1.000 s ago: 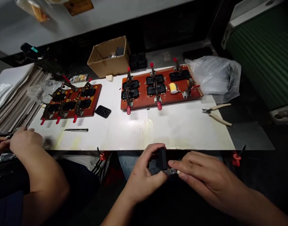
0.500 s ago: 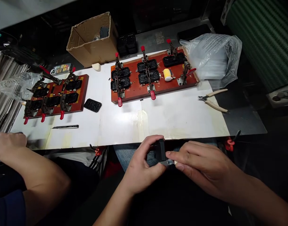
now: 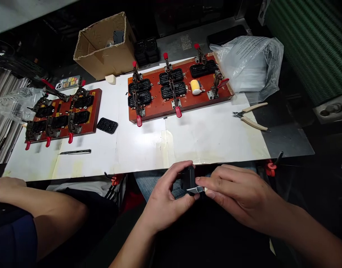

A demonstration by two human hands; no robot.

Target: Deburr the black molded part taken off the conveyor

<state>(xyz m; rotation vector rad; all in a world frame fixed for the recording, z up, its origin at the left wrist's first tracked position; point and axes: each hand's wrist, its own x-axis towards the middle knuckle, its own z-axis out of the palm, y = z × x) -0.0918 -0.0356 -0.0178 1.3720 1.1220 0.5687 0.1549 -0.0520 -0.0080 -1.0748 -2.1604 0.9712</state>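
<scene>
Just below the near edge of the white table top (image 3: 215,141), my left hand (image 3: 166,204) grips a small black plastic part (image 3: 188,178), fingers curled round it. My right hand (image 3: 237,199) is pinched on a small metal blade (image 3: 195,190) whose tip rests against the part's lower edge. Both hands hover over my lap, touching each other at the part.
A red jig board (image 3: 182,108) with toggle clamps, black parts and a yellow roll lies ahead. A second jig board (image 3: 61,115), loose black part (image 3: 107,125) and thin tool (image 3: 75,152) lie left. Cutters (image 3: 250,116), plastic bag (image 3: 249,63), cardboard box (image 3: 104,48). Another person's arm (image 3: 42,212) at left.
The view has tilted down and shifted, so the table appears higher and farther left. My hands stay together on the part. The other person's hand has drawn back off the table edge.
</scene>
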